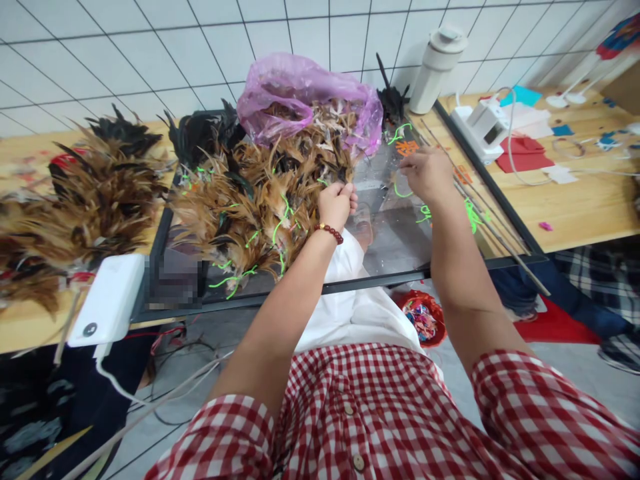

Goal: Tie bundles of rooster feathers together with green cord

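My left hand (338,202), with a beaded bracelet on its wrist, is closed at the right edge of a big heap of brown feathers (265,193). What its fingers pinch is too small to make out. Further right, my right hand (425,172) is closed above the dark glass tabletop, by an orange mark (406,148). A bright green string (401,189) hangs just below its fingertips. More green string pieces (283,223) lie among the feathers. Behind the heap rests an open purple plastic bag (305,87) with feathers inside.
A white bottle (436,70) and a white power strip (475,130) stand at the back right. Thin sticks (500,237) lie along the right frame. A white power bank (107,300) and more feathers (95,207) are at left. A red basket (423,317) sits below the table.
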`<state>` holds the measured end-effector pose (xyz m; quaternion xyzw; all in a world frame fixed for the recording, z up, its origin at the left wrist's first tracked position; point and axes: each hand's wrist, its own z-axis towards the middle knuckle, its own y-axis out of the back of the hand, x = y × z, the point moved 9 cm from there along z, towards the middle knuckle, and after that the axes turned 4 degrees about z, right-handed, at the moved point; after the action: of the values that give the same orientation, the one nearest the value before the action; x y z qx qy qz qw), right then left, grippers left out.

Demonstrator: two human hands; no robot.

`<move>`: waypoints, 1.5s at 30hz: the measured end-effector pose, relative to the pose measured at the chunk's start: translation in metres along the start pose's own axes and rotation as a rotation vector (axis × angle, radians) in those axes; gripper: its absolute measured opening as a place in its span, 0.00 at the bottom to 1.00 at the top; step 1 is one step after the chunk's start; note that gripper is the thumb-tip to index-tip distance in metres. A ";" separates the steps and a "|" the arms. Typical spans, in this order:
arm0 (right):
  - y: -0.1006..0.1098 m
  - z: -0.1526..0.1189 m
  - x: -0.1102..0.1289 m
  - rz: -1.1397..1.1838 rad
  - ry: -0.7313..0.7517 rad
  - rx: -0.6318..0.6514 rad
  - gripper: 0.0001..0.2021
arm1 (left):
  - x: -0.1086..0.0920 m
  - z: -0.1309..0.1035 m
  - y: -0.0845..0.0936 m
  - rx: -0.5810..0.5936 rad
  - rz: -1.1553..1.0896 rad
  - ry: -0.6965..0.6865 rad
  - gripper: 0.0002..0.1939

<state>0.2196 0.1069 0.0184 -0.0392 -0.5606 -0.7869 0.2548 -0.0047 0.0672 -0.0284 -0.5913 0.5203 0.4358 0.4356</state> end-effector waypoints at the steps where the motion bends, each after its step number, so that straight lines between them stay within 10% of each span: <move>1: -0.008 0.000 0.003 -0.025 -0.004 0.018 0.15 | 0.000 0.000 0.000 0.000 -0.005 -0.002 0.13; 7: -0.030 0.002 0.032 -0.099 -0.055 0.058 0.10 | 0.000 -0.002 0.001 0.010 -0.037 -0.010 0.13; 15: -0.019 -0.004 0.107 0.271 0.329 0.053 0.12 | 0.004 0.002 0.001 0.008 -0.052 0.013 0.11; 34: -0.017 -0.004 0.106 0.411 0.126 0.032 0.08 | 0.005 -0.002 -0.011 0.094 0.082 -0.030 0.13; 40: 0.019 -0.005 0.070 0.256 -0.060 -0.287 0.19 | 0.001 -0.010 -0.008 0.097 -0.070 0.062 0.14; 45: 0.004 -0.011 0.121 -0.007 0.285 -0.090 0.21 | 0.000 -0.007 -0.005 0.079 -0.072 0.073 0.16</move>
<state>0.1193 0.0527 0.0594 0.0635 -0.4830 -0.8097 0.3270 0.0003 0.0605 -0.0267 -0.6075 0.5312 0.3772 0.4544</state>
